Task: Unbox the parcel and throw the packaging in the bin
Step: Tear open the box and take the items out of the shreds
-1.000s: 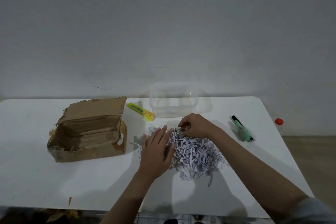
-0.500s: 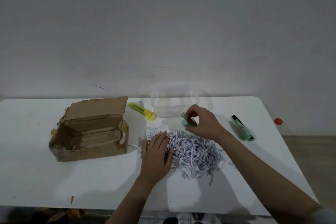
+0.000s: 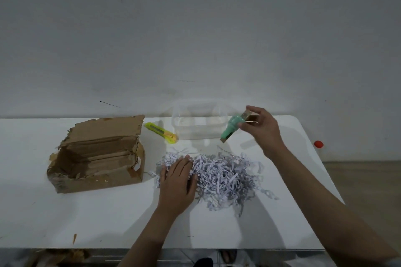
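Note:
A torn-open cardboard box (image 3: pixel 97 154) lies on the left of the white table (image 3: pixel 86 219). To its right is a heap of white shredded paper (image 3: pixel 225 175). My left hand (image 3: pixel 176 182) rests flat on the heap's left side with its fingers straight. My right hand (image 3: pixel 260 128) is raised above the table behind the heap. It pinches a mint-green bottle-shaped item (image 3: pixel 231 129) with a card tag, held tilted just right of a clear plastic container (image 3: pixel 195 128).
A yellow utility knife (image 3: pixel 160 132) lies between the box and the clear container. A small red object (image 3: pixel 318 143) sits on the floor beyond the table's right edge. Cardboard scraps (image 3: pixel 56 256) lie below the table's front edge at the left.
My right hand pulled the green item out of the shredded paper and lifted it up and to the right. My left hand stayed on the heap.

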The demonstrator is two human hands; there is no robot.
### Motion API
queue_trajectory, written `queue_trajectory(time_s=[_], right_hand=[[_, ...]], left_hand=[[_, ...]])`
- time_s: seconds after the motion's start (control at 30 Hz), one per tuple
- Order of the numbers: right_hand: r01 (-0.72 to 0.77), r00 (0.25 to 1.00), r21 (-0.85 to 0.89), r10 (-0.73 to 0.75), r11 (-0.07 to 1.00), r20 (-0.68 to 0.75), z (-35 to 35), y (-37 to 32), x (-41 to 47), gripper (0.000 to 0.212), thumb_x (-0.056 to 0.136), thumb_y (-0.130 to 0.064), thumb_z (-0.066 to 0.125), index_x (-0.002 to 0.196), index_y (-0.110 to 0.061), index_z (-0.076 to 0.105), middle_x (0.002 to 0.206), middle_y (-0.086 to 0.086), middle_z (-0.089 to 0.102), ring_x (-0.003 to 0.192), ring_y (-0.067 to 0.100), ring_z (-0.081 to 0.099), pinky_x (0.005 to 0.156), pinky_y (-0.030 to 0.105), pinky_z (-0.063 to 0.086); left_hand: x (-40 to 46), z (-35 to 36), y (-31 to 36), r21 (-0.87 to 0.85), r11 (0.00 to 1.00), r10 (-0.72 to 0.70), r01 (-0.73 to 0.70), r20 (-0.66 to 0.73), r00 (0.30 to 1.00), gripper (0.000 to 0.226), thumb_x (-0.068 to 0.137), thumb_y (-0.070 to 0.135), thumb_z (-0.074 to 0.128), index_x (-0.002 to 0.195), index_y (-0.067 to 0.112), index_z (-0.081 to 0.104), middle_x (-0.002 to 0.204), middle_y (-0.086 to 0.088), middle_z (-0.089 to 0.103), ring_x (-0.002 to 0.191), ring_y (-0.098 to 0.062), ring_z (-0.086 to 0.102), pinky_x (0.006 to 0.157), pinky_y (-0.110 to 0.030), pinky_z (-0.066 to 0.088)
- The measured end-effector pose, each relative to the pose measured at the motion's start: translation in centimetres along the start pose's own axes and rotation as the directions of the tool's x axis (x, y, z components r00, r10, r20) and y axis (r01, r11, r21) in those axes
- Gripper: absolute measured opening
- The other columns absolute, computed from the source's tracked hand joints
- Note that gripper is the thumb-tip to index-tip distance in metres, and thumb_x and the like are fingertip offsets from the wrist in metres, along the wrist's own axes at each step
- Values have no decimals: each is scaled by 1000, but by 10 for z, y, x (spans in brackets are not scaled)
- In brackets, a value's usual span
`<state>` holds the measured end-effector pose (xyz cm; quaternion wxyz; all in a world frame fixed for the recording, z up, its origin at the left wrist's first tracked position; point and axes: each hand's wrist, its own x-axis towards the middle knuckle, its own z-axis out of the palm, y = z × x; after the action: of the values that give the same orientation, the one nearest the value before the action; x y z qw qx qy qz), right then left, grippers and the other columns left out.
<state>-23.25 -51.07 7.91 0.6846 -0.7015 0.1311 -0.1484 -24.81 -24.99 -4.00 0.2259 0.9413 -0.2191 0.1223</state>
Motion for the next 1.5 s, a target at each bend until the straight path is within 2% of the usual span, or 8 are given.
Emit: queue_trajectory(time_s=[0.27,0.4,0.57,0.77,1.0,1.13,1.23,1.5], right_hand=[[-156,935,169,201,973,-292,-78,0,16,47,79,-4,68,123,-11,53,90,14,63,70,24,61,63,34,50],[-190,926,-101,144,977,-349,-105,12,22,45,79,-10,69,121,-12,54,78,5,64,63,19,58,53,28,45],[-249,948,-339,158,907,-275,-118,38,25,42,84,-16,65,123,-15,50,100,8,69,75,20,60,47,22,44],[-232,971,-449,175,863,-165,-116,71,19,36,85,-14,66,119,-12,56,115,14,67,100,22,62,94,35,48],[16,972,-636,-160,772,-171,-96,52,-14,36,87,-21,62,120,-8,59,124,9,62,116,25,55,95,30,40],[201,970,-548,-243,812,-5,-64,52,-63,44,84,-32,67,124,-17,57,129,-2,56,122,15,51,101,31,41],[209,977,-528,-153,823,148,-51,70,-96,76,74,-65,60,138,-33,36,144,-15,35,134,1,31,107,23,26],[151,977,-758,20,634,212,-17,94,-93,114,55,-95,35,147,-39,-3,160,-1,-5,147,21,-7,117,54,-2]], left_hand=[[0,1,0,9,1000,5,-5,-23,1000,46,91,42,39,124,18,59,133,1,57,126,-19,49,109,-46,25],[1,1,2,26,1000,-1,1,-6,1000,48,91,43,37,125,17,59,132,0,58,127,-19,49,109,-48,25],[1,-1,3,60,998,-6,5,8,1000,50,92,44,35,124,15,60,132,-2,58,126,-20,51,108,-49,27],[0,-3,4,61,998,11,-13,28,1000,57,96,50,23,125,16,59,134,-1,56,126,-20,50,109,-51,25],[-4,-10,11,76,986,162,-149,-212,964,43,92,35,44,130,20,56,143,-7,46,136,-21,36,114,-51,14],[-7,-19,6,-19,998,50,-60,-341,939,45,93,39,43,128,14,55,143,-13,44,135,-29,33,113,-48,20],[-7,-29,-4,-203,976,-131,80,-251,959,60,92,53,38,133,10,49,151,-10,33,141,-29,24,113,-42,21],[13,-35,-23,-347,894,-240,284,164,957,104,70,86,25,151,22,11,160,-3,-3,140,-3,-8,108,-36,17]])
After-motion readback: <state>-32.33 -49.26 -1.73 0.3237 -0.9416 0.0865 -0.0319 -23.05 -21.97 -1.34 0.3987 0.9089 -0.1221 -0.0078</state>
